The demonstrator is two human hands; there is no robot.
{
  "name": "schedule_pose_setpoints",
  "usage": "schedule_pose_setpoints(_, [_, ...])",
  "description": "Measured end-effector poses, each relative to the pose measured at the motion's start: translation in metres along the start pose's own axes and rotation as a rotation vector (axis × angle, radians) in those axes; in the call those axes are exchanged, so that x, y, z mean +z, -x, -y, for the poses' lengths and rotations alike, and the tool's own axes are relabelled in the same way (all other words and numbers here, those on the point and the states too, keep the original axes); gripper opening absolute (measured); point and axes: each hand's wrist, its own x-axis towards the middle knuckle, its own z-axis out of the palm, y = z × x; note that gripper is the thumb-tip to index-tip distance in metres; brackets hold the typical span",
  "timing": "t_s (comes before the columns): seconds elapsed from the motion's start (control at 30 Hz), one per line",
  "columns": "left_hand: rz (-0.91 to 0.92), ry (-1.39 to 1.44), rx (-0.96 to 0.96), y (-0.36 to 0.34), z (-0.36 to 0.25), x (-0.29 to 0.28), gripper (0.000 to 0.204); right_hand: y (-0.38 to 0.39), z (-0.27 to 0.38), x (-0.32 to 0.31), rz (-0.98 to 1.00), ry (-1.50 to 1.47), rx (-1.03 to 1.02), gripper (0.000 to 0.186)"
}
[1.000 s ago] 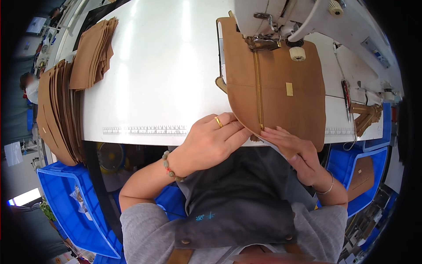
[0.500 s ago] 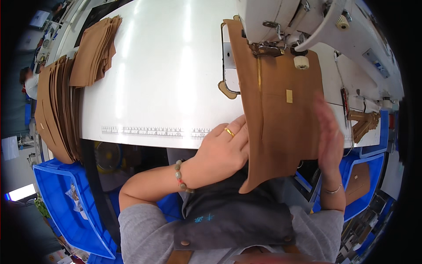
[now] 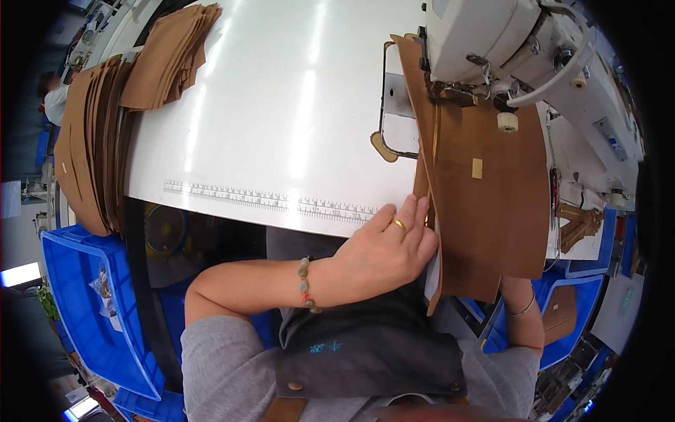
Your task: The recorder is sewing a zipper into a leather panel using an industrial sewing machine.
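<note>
Head: brown panel lies right of left grip.

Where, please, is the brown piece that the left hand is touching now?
In the head view, the brown piece is right of centre, its far end beneath the sewing machine, its near end beyond the front edge of the table.

Two stacks of panels line the left edge of the table. Under the sewing machine, another panel overhangs the front edge.
</note>
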Motion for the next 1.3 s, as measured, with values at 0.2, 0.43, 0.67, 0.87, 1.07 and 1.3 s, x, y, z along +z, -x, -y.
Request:
schedule_pose_setpoints(0.2, [0.001,0.013,-0.004,0.002,0.000,-0.002,0.017,0.002,0.023,-0.001,-0.019,0.155,-0.072,0.051])
schedule_pose_setpoints(0.43, [-0.008,-0.008,0.019,0.003,-0.001,0.000,0.015,-0.019,0.051,-0.012,-0.037,0.465,-0.204,0.051])
schedule_pose_setpoints(0.67, [0.018,-0.005,0.027,0.002,-0.001,-0.003,0.017,-0.059,0.081,-0.029,-0.047,0.774,-0.312,0.051])
schedule_pose_setpoints(0.87, [0.010,0.016,0.013,0.002,-0.003,-0.002,0.018,-0.067,0.092,-0.043,-0.070,0.877,-0.360,0.051])
schedule_pose_setpoints(1.07, [0.007,-0.003,0.023,0.002,-0.005,0.000,0.019,-0.071,0.101,-0.047,-0.190,0.855,-0.406,0.051])
schedule_pose_setpoints(1.3, [0.063,-0.092,0.076,0.005,-0.006,-0.001,0.027,-0.023,0.141,-0.008,-0.690,0.931,-0.550,0.042])
